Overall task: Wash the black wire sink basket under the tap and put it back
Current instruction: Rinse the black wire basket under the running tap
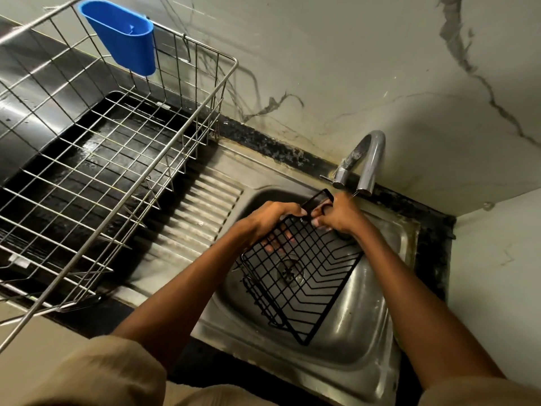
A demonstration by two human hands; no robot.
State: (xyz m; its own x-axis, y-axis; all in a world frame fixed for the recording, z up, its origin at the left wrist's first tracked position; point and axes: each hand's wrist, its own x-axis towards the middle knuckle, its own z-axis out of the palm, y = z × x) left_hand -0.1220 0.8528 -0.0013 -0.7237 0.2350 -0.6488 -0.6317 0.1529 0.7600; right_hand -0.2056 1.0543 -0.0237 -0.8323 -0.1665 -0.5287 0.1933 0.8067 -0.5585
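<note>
Over the sink bowl (366, 341): black wire basket (301, 276) held tilted under the tap (367, 159), both hands gripping it.
Left hand (272, 221) curls over the basket's upper rim, fingers visible through the mesh; right hand (336, 213) pinches the hook end just below the spout. No clear water stream can be made out. Likely best move: keep the tilt so runoff falls toward the drain (289, 271), rotate to rinse each face, rub the wire joints. No brand, label or writing legible anywhere.

Dish rack (96, 159) cropped at left edge
</note>
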